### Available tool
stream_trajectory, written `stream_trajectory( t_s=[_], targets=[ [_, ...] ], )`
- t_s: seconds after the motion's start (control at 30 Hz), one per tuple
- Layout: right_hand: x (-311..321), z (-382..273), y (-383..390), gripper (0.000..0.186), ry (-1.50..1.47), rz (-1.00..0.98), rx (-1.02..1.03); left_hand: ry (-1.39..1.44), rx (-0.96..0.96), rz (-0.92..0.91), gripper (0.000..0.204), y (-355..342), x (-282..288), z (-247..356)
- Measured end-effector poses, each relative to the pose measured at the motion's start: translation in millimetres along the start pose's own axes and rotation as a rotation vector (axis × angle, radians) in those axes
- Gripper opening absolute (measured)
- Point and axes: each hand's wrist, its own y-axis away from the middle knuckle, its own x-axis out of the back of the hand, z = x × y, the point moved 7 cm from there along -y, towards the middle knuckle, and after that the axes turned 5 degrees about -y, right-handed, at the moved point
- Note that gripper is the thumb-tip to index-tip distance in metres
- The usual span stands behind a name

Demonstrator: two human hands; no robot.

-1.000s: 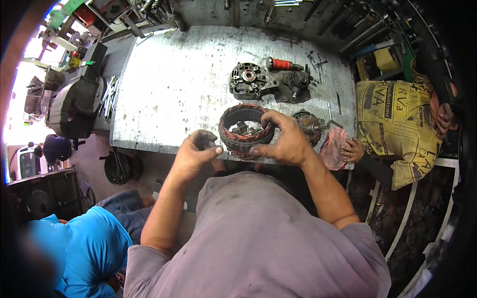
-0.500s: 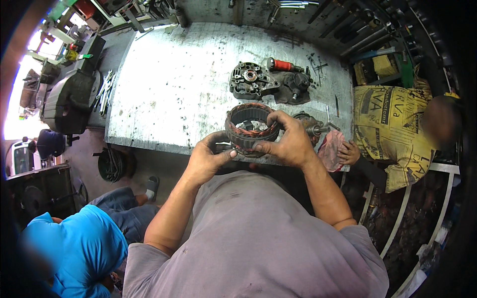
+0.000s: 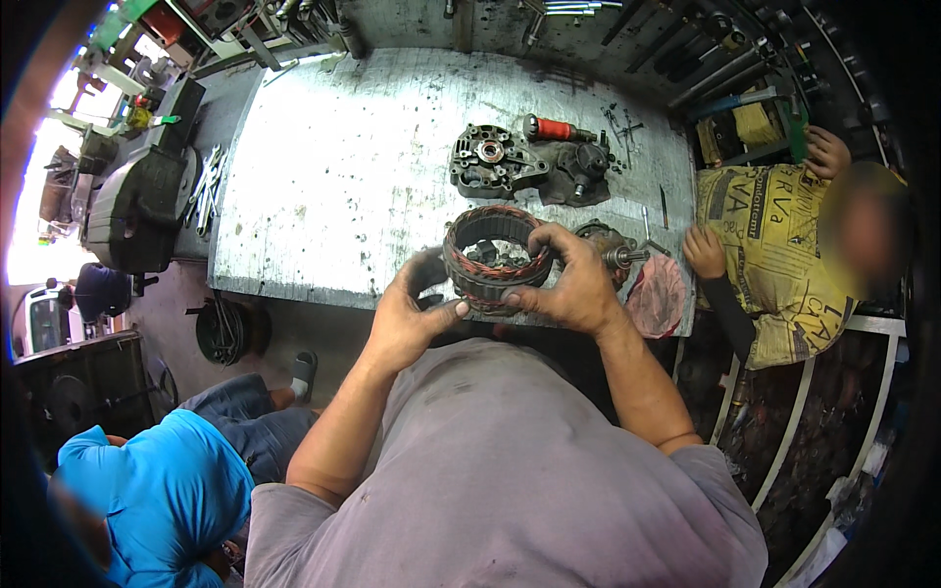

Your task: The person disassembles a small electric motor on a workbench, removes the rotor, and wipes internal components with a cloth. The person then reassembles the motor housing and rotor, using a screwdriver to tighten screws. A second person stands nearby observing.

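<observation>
Over the near edge of the workbench I hold an alternator stator (image 3: 482,288), a dark ribbed ring with reddish copper windings. My right hand (image 3: 576,284) grips its right side, thumb low on the outer wall and fingers curled over the rim. At the left side is my left hand (image 3: 404,306), fingers curved against the ring and thumb at its lower edge. Beyond the stator lie a metal alternator housing (image 3: 472,176) and a dark part with a shaft (image 3: 582,169). A rotor-like part with a shaft (image 3: 613,253) sits just right of my right hand.
A red air ratchet (image 3: 554,129) and scattered bolts (image 3: 622,125) lie toward the back right, with a pink rag (image 3: 657,296) at the front right. A person in yellow (image 3: 769,255) stands right of the bench; another in blue (image 3: 172,485) is at lower left. Wrenches (image 3: 208,188) lie left.
The stator has tilted slightly in my hands. The person on the right has let go of the pink rag, and that hand has moved up; their other hand now shows by the green thing.
</observation>
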Motion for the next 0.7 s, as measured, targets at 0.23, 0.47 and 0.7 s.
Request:
stream_trajectory(
  t_s=[0.23,0.47,0.7],
  targets=[
    [-10.9,-12.5,6.5,0.057,-0.052,-0.065,-0.248,0.219,-0.137,-0.061,0.121,-15.5,-18.1,17.7],
    [-6.7,-16.9,17.7,0.049,-0.189,-0.073,-0.201,0.74,0.005,-0.22,0.115,-18.8,-23.2,-10.6],
    [-10.3,-16.9,26.7,0.045,-0.107,-0.038,-0.109,0.793,0.009,-0.276,0.113,-20.6,-24.3,-22.5]
  ],
)
